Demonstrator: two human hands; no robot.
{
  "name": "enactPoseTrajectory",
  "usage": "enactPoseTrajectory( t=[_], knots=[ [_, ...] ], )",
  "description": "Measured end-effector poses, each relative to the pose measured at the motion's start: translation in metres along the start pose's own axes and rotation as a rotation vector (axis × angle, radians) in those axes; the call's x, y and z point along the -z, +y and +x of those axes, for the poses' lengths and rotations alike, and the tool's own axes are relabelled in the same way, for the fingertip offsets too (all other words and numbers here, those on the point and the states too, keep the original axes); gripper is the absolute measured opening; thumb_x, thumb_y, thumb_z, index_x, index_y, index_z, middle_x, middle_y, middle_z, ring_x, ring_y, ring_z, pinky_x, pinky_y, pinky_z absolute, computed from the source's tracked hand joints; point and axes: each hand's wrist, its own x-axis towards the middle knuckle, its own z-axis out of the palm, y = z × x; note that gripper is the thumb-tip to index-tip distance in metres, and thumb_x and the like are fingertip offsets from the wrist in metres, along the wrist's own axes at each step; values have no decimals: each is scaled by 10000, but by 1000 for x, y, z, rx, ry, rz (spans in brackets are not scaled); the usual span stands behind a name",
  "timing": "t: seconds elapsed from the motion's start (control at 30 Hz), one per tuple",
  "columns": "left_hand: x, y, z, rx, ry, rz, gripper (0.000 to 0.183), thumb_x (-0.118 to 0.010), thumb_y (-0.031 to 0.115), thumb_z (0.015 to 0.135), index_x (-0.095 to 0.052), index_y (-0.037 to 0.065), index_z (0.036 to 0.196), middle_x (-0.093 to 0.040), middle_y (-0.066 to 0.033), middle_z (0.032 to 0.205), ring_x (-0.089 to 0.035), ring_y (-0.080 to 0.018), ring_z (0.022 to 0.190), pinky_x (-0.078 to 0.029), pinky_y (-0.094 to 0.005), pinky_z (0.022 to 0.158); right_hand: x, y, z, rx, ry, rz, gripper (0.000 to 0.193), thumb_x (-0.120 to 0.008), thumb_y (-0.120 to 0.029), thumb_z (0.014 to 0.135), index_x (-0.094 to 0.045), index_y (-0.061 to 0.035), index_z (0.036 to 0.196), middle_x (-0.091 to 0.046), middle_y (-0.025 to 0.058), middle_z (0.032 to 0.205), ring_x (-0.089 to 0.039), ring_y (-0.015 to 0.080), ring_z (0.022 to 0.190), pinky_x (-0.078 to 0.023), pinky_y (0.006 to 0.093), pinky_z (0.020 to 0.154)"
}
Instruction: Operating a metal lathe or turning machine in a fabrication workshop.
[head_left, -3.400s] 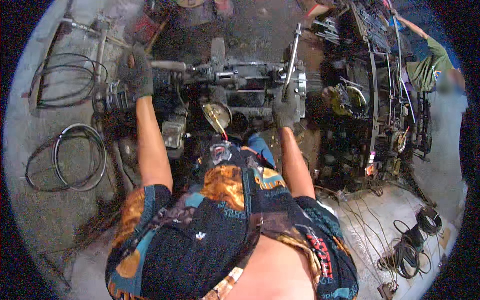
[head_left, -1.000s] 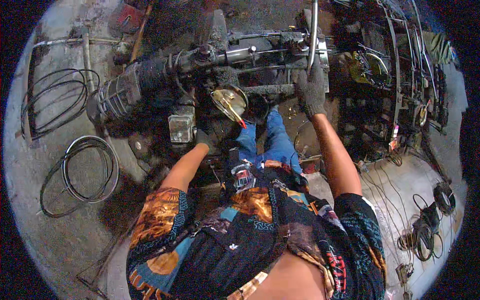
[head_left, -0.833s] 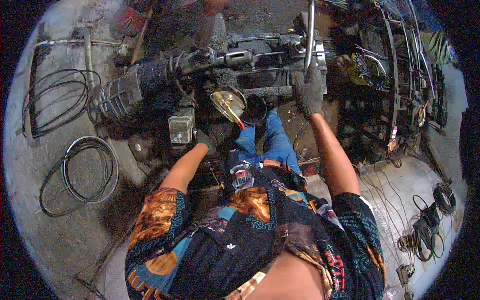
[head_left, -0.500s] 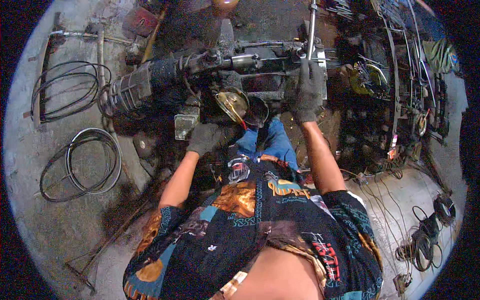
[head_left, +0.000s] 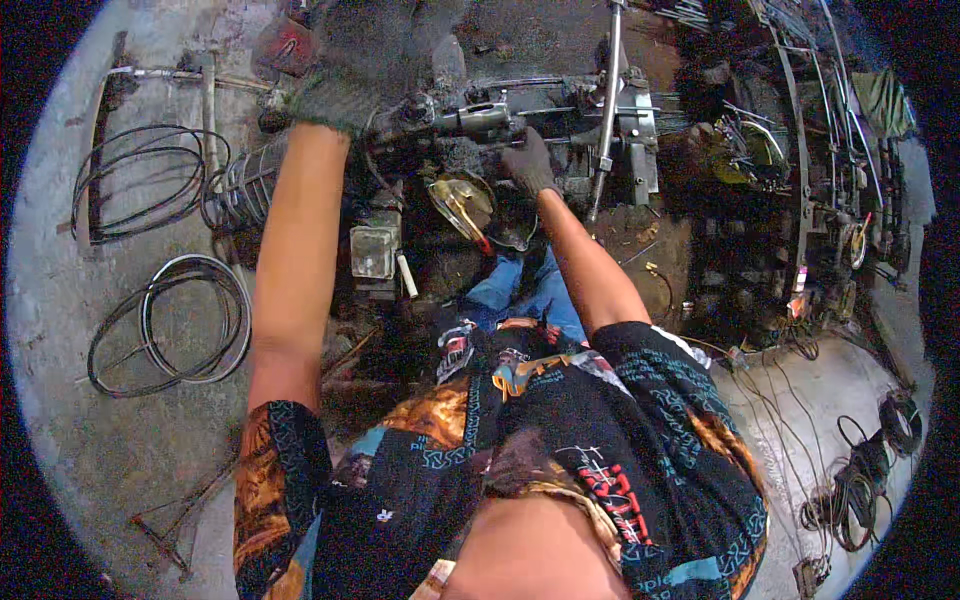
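Note:
My left hand [head_left: 345,85], in a dark work glove, reaches far forward over the left part of a greasy metal machine [head_left: 480,118]. It is smeared by motion, so its fingers cannot be made out. Over the middle of the machine, beside its bright rods, is my gloved right hand [head_left: 527,163]. Its fingers look apart, with nothing visible in them. A long steel bar [head_left: 610,95] stands across the machine's right end, apart from my right hand. Just nearer than the machine sits a round dish [head_left: 480,195] with a red-handled brush [head_left: 462,220] in it.
A ribbed motor housing [head_left: 250,185] forms the machine's left end. Near it are a clear-topped box [head_left: 374,250] and a white tube [head_left: 407,275]. Coiled cables [head_left: 245,330] lie on the left floor. Metal rods [head_left: 845,120] and a pale tank [head_left: 790,390] are on the right.
My left hand has swung forward from beside the box to over the machine. My right hand has let go of the steel bar and moved left; the bar now reaches lower across the machine.

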Motion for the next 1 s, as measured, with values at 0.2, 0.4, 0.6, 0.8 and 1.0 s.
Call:
enactPoseTrajectory(
  t=[0.2, 0.4, 0.6, 0.8, 1.0],
  knots=[
    [26, -24, -19, 139, -764, 13, 169, -638, 154, 909, -712, 18, 977, -693, -191, 1044, -641, -387, 1037, -506, -462, 938, -11, -37, 24, -107, -109, -2, 540, -742, -254, 757, -609, -32, 1232, -680, 213, 1154, -653, 380, 1071, -503, 443, 916],
    [25, -21, -20, 98, -700, 37, 169, -632, 147, 903, -714, 27, 989, -690, -185, 1003, -640, -383, 1000, -508, -464, 913, -25, -67, 18, -191, -332, 94, 666, -746, -317, 742, -563, -84, 1339, -680, 227, 1165, -653, 406, 1076, -512, 450, 900],
    [24, -14, -17, 203, -724, 70, 155, -628, 134, 902, -693, 26, 993, -672, -179, 986, -631, -384, 980, -513, -463, 884, 7, -90, 7, -188, -542, 213, 728, -744, -321, 779, -485, -81, 1415, -670, 234, 1176, -640, 400, 1120, -497, 446, 974],
    [39, -10, -13, 388, -741, 33, 205, -606, 154, 926, -682, 40, 1079, -676, -171, 1107, -610, -396, 1100, -473, -469, 987, 80, -128, -81, 210, -346, 200, 558, -718, -175, 835, -540, -5, 1336, -617, 238, 1236, -583, 412, 1166, -455, 429, 1023],
    [35, -6, -28, 334, -700, 190, 254, -606, 173, 940, -666, 53, 1156, -644, -193, 1210, -574, -372, 1203, -435, -471, 1050, 152, -93, -88, 26, 231, 78, 472, -742, -148, 821, -546, -8, 1228, -618, 195, 1048, -615, 321, 944, -506, 409, 807]
  ],
)
